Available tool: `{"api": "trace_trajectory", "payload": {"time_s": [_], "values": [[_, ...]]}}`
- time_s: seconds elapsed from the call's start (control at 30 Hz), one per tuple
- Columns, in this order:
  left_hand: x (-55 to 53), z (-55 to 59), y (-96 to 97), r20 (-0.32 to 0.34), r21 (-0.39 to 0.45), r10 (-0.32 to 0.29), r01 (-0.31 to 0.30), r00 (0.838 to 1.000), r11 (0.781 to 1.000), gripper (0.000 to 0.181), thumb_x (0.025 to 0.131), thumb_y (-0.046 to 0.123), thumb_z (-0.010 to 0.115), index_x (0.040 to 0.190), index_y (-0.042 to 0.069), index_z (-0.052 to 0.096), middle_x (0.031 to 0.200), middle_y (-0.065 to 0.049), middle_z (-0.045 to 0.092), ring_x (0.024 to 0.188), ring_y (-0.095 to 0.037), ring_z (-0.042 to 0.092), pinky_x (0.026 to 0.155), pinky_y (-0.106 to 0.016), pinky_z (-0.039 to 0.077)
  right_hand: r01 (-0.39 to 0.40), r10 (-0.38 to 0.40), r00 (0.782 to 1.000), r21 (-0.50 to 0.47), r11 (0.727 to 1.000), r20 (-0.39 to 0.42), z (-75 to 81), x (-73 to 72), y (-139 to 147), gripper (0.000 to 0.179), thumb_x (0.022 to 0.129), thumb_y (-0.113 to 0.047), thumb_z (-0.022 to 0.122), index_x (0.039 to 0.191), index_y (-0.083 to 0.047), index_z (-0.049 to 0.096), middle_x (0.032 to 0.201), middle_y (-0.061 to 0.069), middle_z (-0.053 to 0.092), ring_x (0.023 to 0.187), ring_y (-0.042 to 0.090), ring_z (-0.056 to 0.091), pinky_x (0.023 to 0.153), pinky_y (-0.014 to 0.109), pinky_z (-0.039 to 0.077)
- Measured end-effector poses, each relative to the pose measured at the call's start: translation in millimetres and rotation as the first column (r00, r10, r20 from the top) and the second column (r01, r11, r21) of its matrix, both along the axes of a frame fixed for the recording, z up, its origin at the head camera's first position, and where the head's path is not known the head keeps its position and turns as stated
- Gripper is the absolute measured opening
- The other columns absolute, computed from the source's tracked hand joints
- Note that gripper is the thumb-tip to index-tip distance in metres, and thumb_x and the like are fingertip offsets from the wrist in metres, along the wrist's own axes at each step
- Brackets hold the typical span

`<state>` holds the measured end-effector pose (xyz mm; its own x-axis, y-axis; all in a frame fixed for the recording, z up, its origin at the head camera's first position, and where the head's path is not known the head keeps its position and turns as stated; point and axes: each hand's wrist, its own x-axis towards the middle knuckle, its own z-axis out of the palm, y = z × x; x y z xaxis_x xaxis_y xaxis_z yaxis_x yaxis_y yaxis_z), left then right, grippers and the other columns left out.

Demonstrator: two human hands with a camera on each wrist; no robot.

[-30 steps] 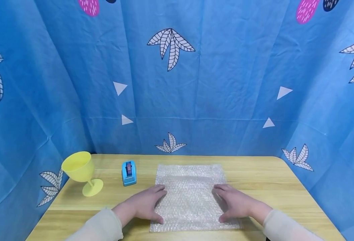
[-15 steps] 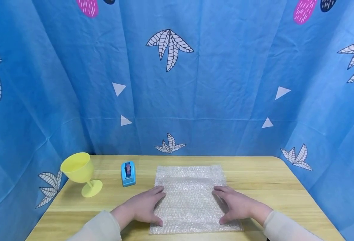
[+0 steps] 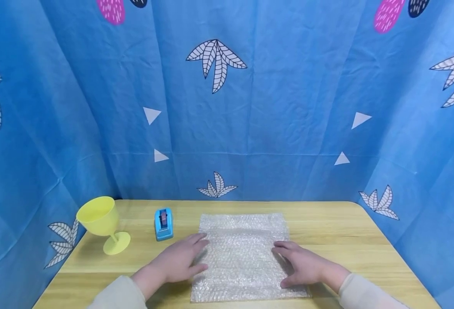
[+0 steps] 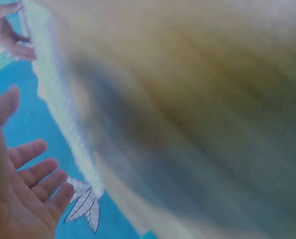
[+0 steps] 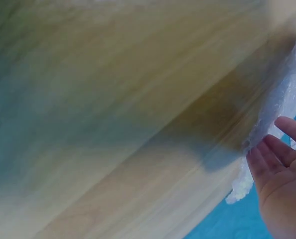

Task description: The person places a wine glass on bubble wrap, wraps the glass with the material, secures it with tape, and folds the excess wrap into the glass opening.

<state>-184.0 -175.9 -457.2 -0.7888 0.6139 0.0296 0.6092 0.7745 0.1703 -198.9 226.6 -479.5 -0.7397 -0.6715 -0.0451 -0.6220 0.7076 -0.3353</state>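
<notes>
Bubble wrap (image 3: 246, 257) lies flat on the table (image 3: 335, 223) between the left hand (image 3: 174, 261), fingers spread and gripping nothing, and the right hand (image 3: 304, 264), fingers loosely parted, seemingly touching it, with tape dispenser (image 3: 163, 224) and goblet (image 3: 100, 217) farther left.

No text, label, brand or number can be read: none on the bubble wrap (image 3: 242, 257) at six o'clock, the yellow goblet (image 3: 102, 219) at eight or the blue curtain (image 3: 288, 86) at twelve.
</notes>
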Motion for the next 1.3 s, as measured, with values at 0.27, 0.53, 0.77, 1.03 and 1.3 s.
{"api": "trace_trajectory", "payload": {"time_s": [0.27, 0.53, 0.77, 1.03, 1.3], "values": [[-1.2, 38.8, -15.8, -0.265, 0.164, 0.235, -0.197, 0.935, 0.967, 0.060, 0.094, 0.038, 0.068, 0.139, 0.001, 0.053, 0.148, -0.019, 0.048, 0.135, -0.038, 0.045, 0.112, -0.056, 0.036, 0.000, 0.000, 1.000, 0.000, 1.000, -0.011, -1.4, 0.3, -1, 0.095, 0.073, -0.055, 0.082, 0.145, -0.002, 0.048, 0.153, 0.019, 0.040, 0.138, 0.041, 0.039, 0.109, 0.056, 0.039], [-0.6, 74.0, -56.2, -0.371, 0.363, 0.476, -0.347, 0.797, 0.864, 0.050, 0.092, 0.026, 0.069, 0.129, -0.005, 0.058, 0.137, -0.025, 0.053, 0.130, -0.044, 0.044, 0.106, -0.063, 0.038, 0.001, -0.001, 1.000, 0.014, 1.000, 0.000, -0.8, 1.2, 0, 0.096, 0.074, -0.057, 0.081, 0.146, -0.004, 0.047, 0.153, 0.018, 0.040, 0.139, 0.041, 0.038, 0.109, 0.056, 0.038], [2.3, 78.3, -83.4, -0.395, 0.454, 0.581, -0.398, 0.712, 0.797, 0.056, 0.086, 0.025, 0.076, 0.128, -0.007, 0.057, 0.136, -0.030, 0.050, 0.127, -0.050, 0.042, 0.103, -0.067, 0.035, -0.007, 0.007, 1.000, 0.003, 1.000, -0.005, -0.8, 1.1, -1, 0.096, 0.073, -0.058, 0.081, 0.146, -0.004, 0.048, 0.153, 0.017, 0.040, 0.139, 0.041, 0.038, 0.109, 0.057, 0.038], [4.0, 79.2, -112.1, -0.381, 0.498, 0.660, -0.457, 0.647, 0.737, 0.065, 0.086, 0.029, 0.075, 0.133, -0.010, 0.051, 0.140, -0.034, 0.042, 0.128, -0.055, 0.036, 0.105, -0.069, 0.028, -0.004, 0.004, 1.000, 0.015, 1.000, -0.016, -3.3, 0.3, -1, 0.094, 0.073, -0.057, 0.081, 0.145, -0.006, 0.050, 0.153, 0.016, 0.041, 0.138, 0.040, 0.039, 0.108, 0.054, 0.040], [8.2, 75.1, -139.7, -0.303, 0.568, 0.766, -0.538, 0.567, 0.623, 0.080, 0.087, 0.038, 0.074, 0.145, -0.006, 0.041, 0.152, -0.034, 0.030, 0.135, -0.057, 0.026, 0.108, -0.073, 0.020, 0.000, 0.000, 1.000, 0.019, 1.000, -0.013, -3.2, -0.3, -2, 0.095, 0.072, -0.057, 0.083, 0.145, -0.005, 0.050, 0.152, 0.016, 0.042, 0.137, 0.039, 0.041, 0.107, 0.053, 0.042]]}}
